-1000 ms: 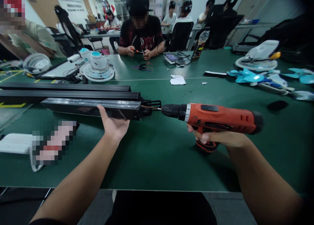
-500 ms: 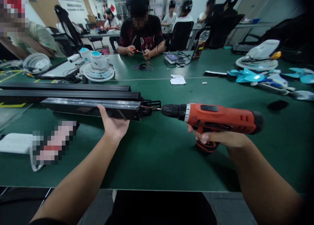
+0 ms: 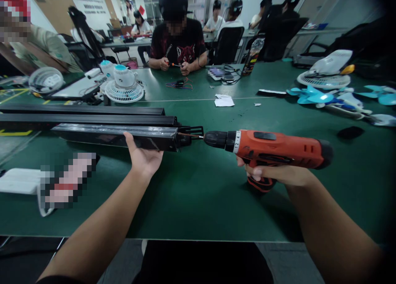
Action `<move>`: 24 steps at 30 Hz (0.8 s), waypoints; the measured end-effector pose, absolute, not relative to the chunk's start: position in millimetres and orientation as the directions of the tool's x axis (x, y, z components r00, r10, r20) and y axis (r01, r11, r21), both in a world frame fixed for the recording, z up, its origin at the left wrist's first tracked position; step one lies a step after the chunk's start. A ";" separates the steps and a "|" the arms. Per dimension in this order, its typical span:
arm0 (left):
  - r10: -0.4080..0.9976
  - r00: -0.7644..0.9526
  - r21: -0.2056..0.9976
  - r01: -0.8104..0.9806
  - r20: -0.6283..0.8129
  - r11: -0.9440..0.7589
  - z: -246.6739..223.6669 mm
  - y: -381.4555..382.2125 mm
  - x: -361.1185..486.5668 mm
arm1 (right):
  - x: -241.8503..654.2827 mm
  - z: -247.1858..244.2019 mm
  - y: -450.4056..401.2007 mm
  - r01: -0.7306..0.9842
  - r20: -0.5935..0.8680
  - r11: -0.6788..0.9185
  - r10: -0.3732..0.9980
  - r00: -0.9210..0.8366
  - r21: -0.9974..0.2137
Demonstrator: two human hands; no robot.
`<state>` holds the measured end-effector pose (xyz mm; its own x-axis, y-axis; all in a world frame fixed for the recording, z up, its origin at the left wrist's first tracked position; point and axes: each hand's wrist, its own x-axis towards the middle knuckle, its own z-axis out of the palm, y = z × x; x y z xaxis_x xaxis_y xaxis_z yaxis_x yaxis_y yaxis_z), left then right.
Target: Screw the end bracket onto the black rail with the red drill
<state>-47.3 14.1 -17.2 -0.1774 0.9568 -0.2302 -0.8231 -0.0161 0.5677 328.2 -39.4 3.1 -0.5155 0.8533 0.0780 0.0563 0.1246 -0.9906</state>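
My left hand (image 3: 144, 157) grips a long black rectangular housing (image 3: 117, 136) near its right end, thumb over the front face and palm beneath. A clear film seems to cover its top. In my right hand (image 3: 262, 172) is a red and black cordless drill (image 3: 278, 150), held by the handle and pointing left. The drill's long thin bit (image 3: 193, 136) reaches to the end of the housing, beside a black slotted bracket (image 3: 194, 130) and a round black fitting (image 3: 185, 140). Where the tip of the bit rests is too small to make out.
Two more black bars (image 3: 93, 119) lie behind the housing. A phone-like object (image 3: 72, 181) and a white item (image 3: 21, 180) are at left. Fan parts (image 3: 123, 90) and blue blades (image 3: 312, 96) lie farther back. Across the table, a person (image 3: 177, 44) holds a screwdriver.
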 end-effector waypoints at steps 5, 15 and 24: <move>0.959 -0.163 0.565 -0.825 -0.231 -0.004 -20.0 15.4 -49.8 | 328.2 4.0 -40.3 0.077 0.057 0.110 0.864 -0.500 -0.991; 0.955 -0.196 0.594 -0.804 -0.220 -0.028 -15.0 12.3 -45.4 | 327.2 0.8 -40.5 0.048 0.068 0.104 0.877 -0.476 -0.993; 0.959 -0.167 0.563 -0.826 -0.229 -0.009 -21.8 15.7 -50.3 | 328.8 2.7 -39.0 0.038 0.083 0.120 0.851 -0.518 -0.992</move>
